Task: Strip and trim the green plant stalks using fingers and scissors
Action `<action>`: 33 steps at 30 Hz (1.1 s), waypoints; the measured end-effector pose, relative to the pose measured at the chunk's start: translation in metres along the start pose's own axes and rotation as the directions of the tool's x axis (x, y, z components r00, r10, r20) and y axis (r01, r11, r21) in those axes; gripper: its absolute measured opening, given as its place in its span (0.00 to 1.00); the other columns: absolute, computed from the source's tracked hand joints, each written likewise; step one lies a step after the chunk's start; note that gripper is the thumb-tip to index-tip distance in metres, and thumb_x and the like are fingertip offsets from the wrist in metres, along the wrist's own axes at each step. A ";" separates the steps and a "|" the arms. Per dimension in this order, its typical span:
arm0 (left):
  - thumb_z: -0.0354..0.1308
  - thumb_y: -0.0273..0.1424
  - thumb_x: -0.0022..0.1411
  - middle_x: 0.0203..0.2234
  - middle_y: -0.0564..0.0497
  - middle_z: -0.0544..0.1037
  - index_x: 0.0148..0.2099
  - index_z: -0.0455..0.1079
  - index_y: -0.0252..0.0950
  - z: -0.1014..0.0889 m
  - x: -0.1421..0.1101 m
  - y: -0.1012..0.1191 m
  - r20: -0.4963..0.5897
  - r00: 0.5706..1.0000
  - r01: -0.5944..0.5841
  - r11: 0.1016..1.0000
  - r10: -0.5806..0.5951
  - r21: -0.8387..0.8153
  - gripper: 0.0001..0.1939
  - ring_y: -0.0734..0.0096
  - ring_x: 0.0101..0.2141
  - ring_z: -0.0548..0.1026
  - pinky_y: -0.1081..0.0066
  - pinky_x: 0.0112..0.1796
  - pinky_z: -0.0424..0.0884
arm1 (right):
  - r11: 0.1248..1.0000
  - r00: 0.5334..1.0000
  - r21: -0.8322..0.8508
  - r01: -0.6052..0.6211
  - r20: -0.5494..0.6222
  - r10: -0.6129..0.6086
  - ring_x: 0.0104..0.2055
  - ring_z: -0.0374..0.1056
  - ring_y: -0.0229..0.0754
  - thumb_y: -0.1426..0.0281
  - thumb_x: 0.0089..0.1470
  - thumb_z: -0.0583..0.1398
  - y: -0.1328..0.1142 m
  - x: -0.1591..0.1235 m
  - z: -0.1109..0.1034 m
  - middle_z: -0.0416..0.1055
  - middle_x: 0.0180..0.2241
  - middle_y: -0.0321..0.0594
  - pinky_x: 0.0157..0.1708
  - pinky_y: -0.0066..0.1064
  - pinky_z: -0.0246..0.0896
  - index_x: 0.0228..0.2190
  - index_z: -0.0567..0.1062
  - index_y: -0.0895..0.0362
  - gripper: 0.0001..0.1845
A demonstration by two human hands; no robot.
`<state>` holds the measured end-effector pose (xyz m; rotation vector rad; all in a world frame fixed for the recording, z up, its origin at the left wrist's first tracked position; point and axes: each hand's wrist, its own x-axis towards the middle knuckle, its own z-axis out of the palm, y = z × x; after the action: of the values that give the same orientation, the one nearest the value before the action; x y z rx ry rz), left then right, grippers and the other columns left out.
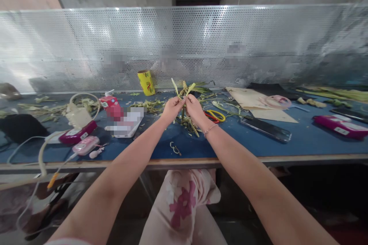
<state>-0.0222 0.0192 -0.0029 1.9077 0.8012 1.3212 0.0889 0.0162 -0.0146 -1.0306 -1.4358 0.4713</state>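
My left hand [172,108] and my right hand [194,108] meet above the blue table, fingers closed in a pinch. Between the fingertips they hold a plant stalk [190,89] with pale green strips spreading upward; its exact kind is unclear. Part of the stalk is hidden behind the fingers. Beneath and behind my hands lie plant scraps [191,127]. Close to my right wrist rest scissors [217,115] with red and yellow handles, partly covered by that hand. A small curled peel [174,148] lies nearer the table's front edge.
A yellow tube [146,83] stands by the perforated metal screen [198,42]. To the left are a red carton [111,107], a white box [130,122] and cables. On the right lie a phone [266,129], brown paper [250,99] and a purple pack [340,126].
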 end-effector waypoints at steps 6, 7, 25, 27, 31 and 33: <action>0.51 0.36 0.57 0.11 0.59 0.56 0.22 0.54 0.36 0.000 0.002 -0.006 -0.166 0.980 0.110 0.994 -0.110 -0.010 0.15 0.80 0.15 0.55 0.76 0.20 0.51 | 0.980 0.998 -0.197 0.025 0.063 -0.013 0.26 0.53 0.37 0.60 0.53 0.48 -0.010 -0.005 -0.004 0.55 0.20 0.33 0.29 0.30 0.47 0.19 0.54 0.54 0.16; 0.51 0.35 0.57 0.12 0.58 0.57 0.22 0.54 0.36 0.001 0.003 -0.006 -0.180 0.978 0.108 0.994 -0.109 -0.014 0.15 0.80 0.16 0.56 0.76 0.20 0.52 | 0.978 0.996 -0.206 0.027 0.092 -0.009 0.26 0.54 0.37 0.61 0.53 0.48 -0.011 -0.007 -0.005 0.55 0.20 0.32 0.28 0.30 0.47 0.20 0.55 0.54 0.15; 0.51 0.30 0.59 0.10 0.63 0.48 0.26 0.51 0.36 0.007 0.002 0.005 -0.141 0.956 0.138 0.820 -0.256 -0.556 0.12 0.86 0.11 0.47 0.80 0.16 0.44 | 0.975 0.930 -0.149 0.166 0.352 -0.104 0.20 0.51 0.35 0.69 0.51 0.50 -0.017 -0.010 -0.015 0.54 0.18 0.27 0.24 0.28 0.44 0.32 0.56 0.53 0.05; 0.51 0.30 0.59 0.09 0.63 0.49 0.25 0.52 0.36 0.005 0.003 0.003 -0.126 0.963 0.134 0.830 -0.237 -0.541 0.12 0.86 0.11 0.47 0.79 0.16 0.44 | 0.984 0.933 -0.109 0.144 0.346 -0.098 0.20 0.51 0.34 0.70 0.50 0.50 -0.013 -0.008 -0.014 0.54 0.18 0.27 0.24 0.27 0.44 0.32 0.56 0.53 0.05; 0.54 0.34 0.56 0.09 0.59 0.60 0.24 0.58 0.34 -0.006 0.005 0.000 -0.049 0.974 0.173 0.870 -0.220 -0.461 0.12 0.84 0.11 0.54 0.79 0.16 0.48 | 0.995 0.943 -0.041 0.091 0.325 -0.073 0.22 0.52 0.34 0.69 0.49 0.51 0.002 0.000 -0.017 0.56 0.20 0.28 0.25 0.26 0.47 0.31 0.59 0.54 0.04; 0.56 0.34 0.54 0.13 0.55 0.67 0.27 0.64 0.32 -0.013 0.006 0.001 0.032 0.956 0.277 0.861 -0.292 -0.426 0.10 0.83 0.12 0.59 0.78 0.17 0.53 | 0.992 0.952 -0.103 0.073 0.305 -0.038 0.24 0.54 0.35 0.67 0.51 0.49 0.008 0.004 -0.021 0.57 0.20 0.30 0.27 0.27 0.49 0.27 0.61 0.55 0.05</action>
<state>-0.0333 0.0255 0.0041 1.3673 0.7079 1.2254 0.1111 0.0174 -0.0150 -1.0367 -1.7775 0.5281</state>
